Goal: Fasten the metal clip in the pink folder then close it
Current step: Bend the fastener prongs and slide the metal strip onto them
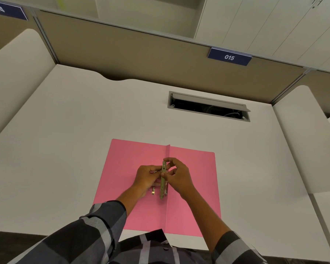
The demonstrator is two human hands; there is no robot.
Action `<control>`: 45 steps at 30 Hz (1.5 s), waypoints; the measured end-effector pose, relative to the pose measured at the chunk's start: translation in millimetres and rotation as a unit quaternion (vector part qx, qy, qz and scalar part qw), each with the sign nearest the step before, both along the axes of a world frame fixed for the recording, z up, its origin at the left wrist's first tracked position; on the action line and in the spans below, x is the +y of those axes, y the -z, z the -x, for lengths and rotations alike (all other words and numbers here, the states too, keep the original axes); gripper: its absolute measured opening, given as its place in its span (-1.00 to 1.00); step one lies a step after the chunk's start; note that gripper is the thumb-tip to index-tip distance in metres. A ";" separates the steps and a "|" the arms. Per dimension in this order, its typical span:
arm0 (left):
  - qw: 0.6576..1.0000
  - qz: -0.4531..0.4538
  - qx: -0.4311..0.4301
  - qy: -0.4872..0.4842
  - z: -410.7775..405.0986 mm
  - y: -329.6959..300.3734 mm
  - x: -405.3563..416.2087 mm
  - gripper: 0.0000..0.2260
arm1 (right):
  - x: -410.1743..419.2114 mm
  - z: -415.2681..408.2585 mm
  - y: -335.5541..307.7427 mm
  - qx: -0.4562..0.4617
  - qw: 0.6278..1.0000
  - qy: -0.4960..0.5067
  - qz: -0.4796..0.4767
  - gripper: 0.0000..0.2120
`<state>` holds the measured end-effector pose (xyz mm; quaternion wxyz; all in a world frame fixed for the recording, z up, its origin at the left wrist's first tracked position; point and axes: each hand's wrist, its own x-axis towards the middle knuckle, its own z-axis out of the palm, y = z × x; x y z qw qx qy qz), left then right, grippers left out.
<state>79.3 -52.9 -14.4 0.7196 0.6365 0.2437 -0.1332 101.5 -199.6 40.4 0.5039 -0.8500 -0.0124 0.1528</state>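
- The right hand [177, 176] has its fingers [169, 160] curled in and pinched on the top end of the clip [163, 181], thumb and forefinger meeting on the metal bar.
- The left hand [146, 177] has its fingers bent in from the other side, tips touching the bar about halfway along; whether they grip it or only steady it I cannot tell.
- The clip is a thin, brass-coloured strip with small holes, standing on edge and running along the fold — its lower end pokes out below both hands.
- Two short metal prongs [153, 191] show just beside the bar's lower end, one to the left and one close against it.
- The folder [192, 187] lies open and flat on the desk [65, 149], pink inside faces up, the centre crease running away from the person; the clip sits over that crease, near the middle of its length.
- Both forearms reach in from below, in checked grey sleeves [95, 225] pushed up from the wrists.
- Farther back in the desk — well apart from the folder — is an open cable hatch [208, 106] with its grey lid tilted up.
- A beige partition [122, 60] behind the desk carries a blue tag [229, 57] marked 015.
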 end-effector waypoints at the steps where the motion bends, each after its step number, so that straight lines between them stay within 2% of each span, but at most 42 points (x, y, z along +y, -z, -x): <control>1: 1.000 -0.002 0.000 0.000 0.6 -0.2 0.1 -0.80 | 0.0 0.6 0.0 0.002 1.000 0.001 -0.001 -0.53; 34: 0.999 -0.010 -0.039 -0.035 7.4 -5.4 -6.1 -0.86 | -1.2 5.5 2.2 0.008 1.000 0.014 -0.002 -0.50; 45: 0.999 -0.006 -0.035 -0.031 8.3 -6.1 -5.4 -0.79 | -0.5 4.4 7.3 0.010 1.000 0.012 0.011 -0.52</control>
